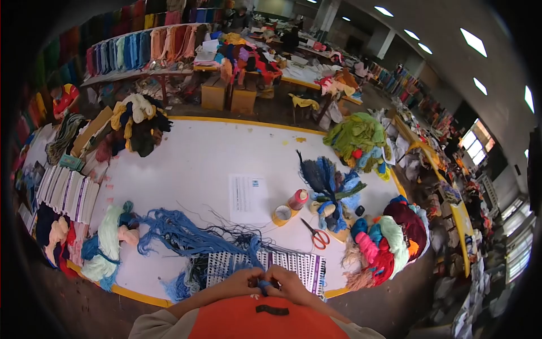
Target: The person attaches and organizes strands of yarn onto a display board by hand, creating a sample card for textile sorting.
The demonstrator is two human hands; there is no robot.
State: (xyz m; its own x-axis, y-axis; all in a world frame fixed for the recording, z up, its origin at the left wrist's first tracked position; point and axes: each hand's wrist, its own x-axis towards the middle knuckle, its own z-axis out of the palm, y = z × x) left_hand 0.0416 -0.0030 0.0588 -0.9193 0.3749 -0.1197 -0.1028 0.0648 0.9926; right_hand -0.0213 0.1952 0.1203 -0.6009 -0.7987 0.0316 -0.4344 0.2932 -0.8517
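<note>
My left hand and my right hand are close together at the table's front edge, fingers closed on a blue yarn bundle. Its loose strands spread left across the white table. Under and beside the bundle lies a white perforated card with purple stripes. Dark blue yarn is tangled left of my hands. Red-handled scissors lie open to the right. Near them stand a pink thread cone and a roll. A printed sheet lies mid-table.
Yarn piles sit on the right, back right, back left and front left. A blue yarn bunch lies right of the cone. Stacked cards are at the left. A person in red is beyond them.
</note>
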